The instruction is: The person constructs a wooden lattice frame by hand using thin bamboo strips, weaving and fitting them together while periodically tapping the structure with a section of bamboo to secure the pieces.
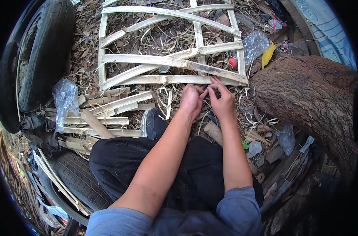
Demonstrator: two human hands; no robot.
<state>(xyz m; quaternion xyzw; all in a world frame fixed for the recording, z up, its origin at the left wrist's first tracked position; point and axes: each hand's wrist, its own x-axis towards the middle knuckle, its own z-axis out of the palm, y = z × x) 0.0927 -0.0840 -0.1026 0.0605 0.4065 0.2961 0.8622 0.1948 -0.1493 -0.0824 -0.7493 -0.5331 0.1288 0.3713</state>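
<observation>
A lattice frame of split bamboo strips [169, 61] lies on the ground ahead of me, its slats crossing diagonally between side rails. Both hands meet at its near slat [159, 80], right of the middle. My left hand [191, 99] is closed, its fingertips curled at the slat's near edge. Close beside it, my right hand [223, 98] pinches with thumb and index finger, while other fingers reach over the slat. The two hands' fingertips almost touch. Whatever is between them is too small and hidden to make out.
Split bamboo pieces [120, 106] lie in a pile at left, beside clear plastic [65, 103]. Old tyres [49, 55] stand at far left; another tyre [78, 179] is near my knee. A thick tree trunk [304, 94] fills the right. A short wooden stick [213, 131] lies below my hands.
</observation>
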